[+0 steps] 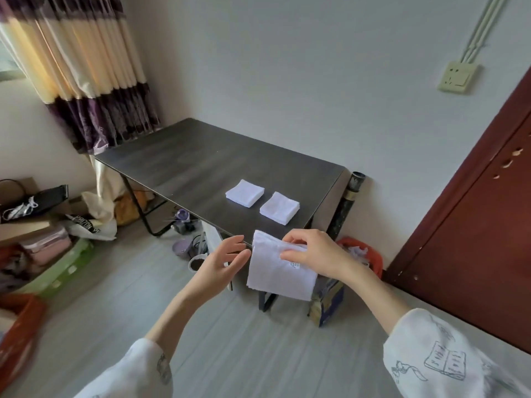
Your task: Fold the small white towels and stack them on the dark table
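The right hand (313, 254) is pinching a white towel (280, 271) at its upper edge, the cloth hanging below that grip, just off the dark worktop (201, 159). The left hand (222, 262) is hovering beside it, fingers relaxed. 2 folded towels (244, 193) are lying on the worktop.

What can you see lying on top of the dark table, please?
Two folded white towel stacks lie side by side, apart, on the dark table. How many towels each holds cannot be told, and the hanging towel covers the table's near corner.
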Demonstrator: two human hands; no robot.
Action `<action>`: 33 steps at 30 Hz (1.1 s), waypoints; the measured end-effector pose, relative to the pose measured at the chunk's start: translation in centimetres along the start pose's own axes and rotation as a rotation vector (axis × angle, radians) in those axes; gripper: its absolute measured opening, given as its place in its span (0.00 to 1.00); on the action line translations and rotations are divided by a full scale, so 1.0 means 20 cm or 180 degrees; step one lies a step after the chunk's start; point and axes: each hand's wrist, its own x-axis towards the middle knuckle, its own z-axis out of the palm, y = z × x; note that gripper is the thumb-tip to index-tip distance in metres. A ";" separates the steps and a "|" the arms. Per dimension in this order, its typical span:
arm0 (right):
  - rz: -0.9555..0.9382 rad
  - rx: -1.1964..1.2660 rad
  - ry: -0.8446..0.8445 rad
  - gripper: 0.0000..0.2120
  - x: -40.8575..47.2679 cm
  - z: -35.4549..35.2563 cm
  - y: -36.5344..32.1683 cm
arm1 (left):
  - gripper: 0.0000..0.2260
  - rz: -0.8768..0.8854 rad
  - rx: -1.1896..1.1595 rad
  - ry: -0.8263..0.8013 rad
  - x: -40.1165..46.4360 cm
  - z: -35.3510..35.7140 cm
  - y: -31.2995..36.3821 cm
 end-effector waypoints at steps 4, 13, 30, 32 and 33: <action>-0.0018 0.0179 -0.0103 0.03 0.43 0.01 0.01 | 0.22 0.0005 -0.0432 -0.0338 0.38 -0.13 -0.07; 0.0667 0.0694 0.0074 0.09 1.59 0.11 0.22 | 0.15 -0.0134 -0.0307 -0.0624 1.53 -0.45 -0.45; 0.2407 0.1120 0.0016 0.10 2.84 0.24 0.74 | 0.10 -0.1252 0.0529 -0.1257 2.88 -0.50 -1.05; 0.2488 0.1123 0.0075 0.09 2.90 0.24 0.79 | 0.10 -0.1269 0.0620 -0.1305 2.96 -0.47 -1.09; 0.2499 0.1086 0.0106 0.09 2.92 0.25 0.81 | 0.10 -0.1263 0.0652 -0.1336 2.99 -0.46 -1.10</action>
